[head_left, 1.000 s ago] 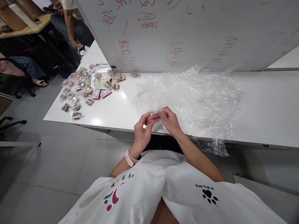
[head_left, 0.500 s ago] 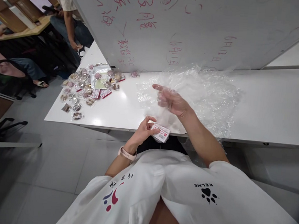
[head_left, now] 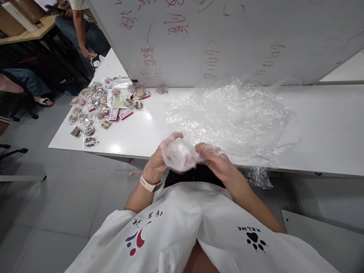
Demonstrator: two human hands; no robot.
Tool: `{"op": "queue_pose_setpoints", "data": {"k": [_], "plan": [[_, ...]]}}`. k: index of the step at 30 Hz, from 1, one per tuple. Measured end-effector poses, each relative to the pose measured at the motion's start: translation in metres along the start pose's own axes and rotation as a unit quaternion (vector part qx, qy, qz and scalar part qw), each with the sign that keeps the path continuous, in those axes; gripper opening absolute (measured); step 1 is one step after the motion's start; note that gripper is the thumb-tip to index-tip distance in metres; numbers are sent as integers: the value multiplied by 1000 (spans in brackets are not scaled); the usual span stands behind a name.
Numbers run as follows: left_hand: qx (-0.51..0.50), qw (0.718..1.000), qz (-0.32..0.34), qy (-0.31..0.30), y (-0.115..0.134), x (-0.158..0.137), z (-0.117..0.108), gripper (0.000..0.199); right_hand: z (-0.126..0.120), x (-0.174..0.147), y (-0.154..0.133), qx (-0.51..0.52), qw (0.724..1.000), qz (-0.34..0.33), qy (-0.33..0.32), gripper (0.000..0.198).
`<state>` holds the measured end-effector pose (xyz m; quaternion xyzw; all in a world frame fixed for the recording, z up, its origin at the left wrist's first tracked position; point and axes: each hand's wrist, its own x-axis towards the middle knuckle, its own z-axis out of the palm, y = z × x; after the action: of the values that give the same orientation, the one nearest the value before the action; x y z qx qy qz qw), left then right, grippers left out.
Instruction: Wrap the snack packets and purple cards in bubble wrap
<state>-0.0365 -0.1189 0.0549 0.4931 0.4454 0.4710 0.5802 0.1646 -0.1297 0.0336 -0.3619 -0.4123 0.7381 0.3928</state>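
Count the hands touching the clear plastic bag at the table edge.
2: the left hand grips the clear plastic bag from its left side, and the right hand pinches its right side, above the table edge.

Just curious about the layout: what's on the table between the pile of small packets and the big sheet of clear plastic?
Nothing: in the head view, bare white table separates the pile of small packets from the clear plastic sheet.
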Motion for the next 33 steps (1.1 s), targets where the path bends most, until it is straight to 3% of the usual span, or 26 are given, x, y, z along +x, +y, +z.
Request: {"op": "queue_pose_setpoints", "data": {"k": [2,4,6,8,11,13,16,19,24,29,33], "plan": [[31,992,-42,-119,5,-4,4,42,-11,7,-6,-10,995,83,46,40],[110,979,-56,-164,6,-4,10,32,-13,12,-14,-66,992,65,91,37],[198,975,-29,-94,2,0,15,24,-6,12,-20,-168,978,-49,116,27],[204,979,-6,8,-5,6,20,26,6,7,-23,-266,940,-181,114,15],[41,994,-12,102,-17,15,27,39,22,-5,-16,-309,898,-297,96,9],[-71,991,-26,115,-23,18,31,49,28,-14,-7,-265,907,-305,121,11],[-141,985,-31,96,-28,16,39,58,26,-27,5,-133,944,-219,208,10],[-181,981,-46,44,-31,11,47,66,14,-39,6,38,966,-92,237,22],[-212,975,-70,2,-34,5,63,65,-16,-54,-2,212,958,53,187,34],[-212,973,-84,17,-39,3,81,65,-31,-69,4,289,942,86,147,29],[-201,978,-44,17,-35,2,91,63,-32,-70,21,306,934,147,108,32]]}}
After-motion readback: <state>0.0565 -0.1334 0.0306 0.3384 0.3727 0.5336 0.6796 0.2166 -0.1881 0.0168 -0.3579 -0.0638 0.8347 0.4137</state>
